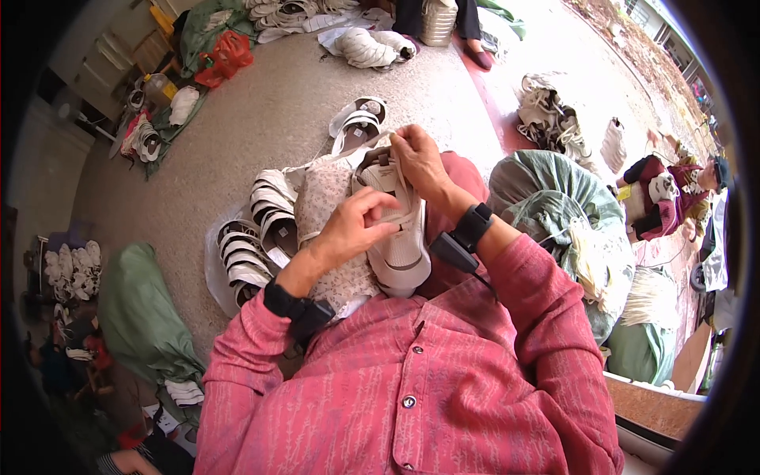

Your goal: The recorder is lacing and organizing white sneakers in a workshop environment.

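Note:
A pale sneaker [404,261] rests on my lap, its toe toward me and its opening facing away. My right hand [423,165] is closed at the far side of its collar, fingers pinched on a white shoelace [378,143] that trails off to the left. Over the sneaker's laced part hovers my left hand [352,229], thumb and forefinger apart, the other fingers loosely bent. Under that hand, a flower-patterned cloth [323,198] covers my leg. Both wrists carry black straps with small boxes.
Left of my knee stand stacked white shoe uppers [247,257], and more shoes [360,127] lie ahead. A green sack [546,190] with white lace bundles [598,257] is at my right. Another green sack [146,309] lies left. People sit ahead and far right.

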Demonstrator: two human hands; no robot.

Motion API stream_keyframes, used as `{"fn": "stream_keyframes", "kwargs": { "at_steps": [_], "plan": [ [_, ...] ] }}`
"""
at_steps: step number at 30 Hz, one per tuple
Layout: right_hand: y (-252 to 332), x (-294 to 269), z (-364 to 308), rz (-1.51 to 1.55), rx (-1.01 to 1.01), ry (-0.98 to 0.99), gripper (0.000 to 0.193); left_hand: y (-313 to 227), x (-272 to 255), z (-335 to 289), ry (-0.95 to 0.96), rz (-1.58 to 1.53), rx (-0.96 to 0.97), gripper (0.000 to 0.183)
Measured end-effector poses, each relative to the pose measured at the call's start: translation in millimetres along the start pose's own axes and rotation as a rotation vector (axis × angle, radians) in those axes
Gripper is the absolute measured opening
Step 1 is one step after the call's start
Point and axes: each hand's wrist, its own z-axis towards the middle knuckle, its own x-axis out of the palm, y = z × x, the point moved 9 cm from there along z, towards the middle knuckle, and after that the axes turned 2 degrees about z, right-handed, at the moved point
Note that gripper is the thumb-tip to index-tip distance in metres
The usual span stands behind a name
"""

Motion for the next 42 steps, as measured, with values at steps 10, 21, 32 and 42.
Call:
{"fn": "stream_keyframes", "kwargs": {
  "at_steps": [10, 21, 32, 42],
  "plan": [
    [61.7, 1.0, -43.7, 0.386, 0.037, 0.300, 0.020, 26.2, 18.4, -98.8, 0.045, -1.392, -0.603, 0.040],
    [80.2, -314.4, -127.4, 0.899, -0.208, -0.265, 0.030, 186.6, -128.1, -167.5, -0.854, -1.836, -0.076, 0.016],
    [8.1, -285.4, -163.2, -0.620, 0.361, -0.197, 0.016, 207.3, -279.6, -254.9, -0.961, -1.502, 0.073, 0.021],
    [106.9, 6.6, -93.4, -0.700, -0.395, 0.590, 0.015, -48.1, -372.6, -121.1, -0.467, -1.206, 0.431, 0.021]
  ]
}}
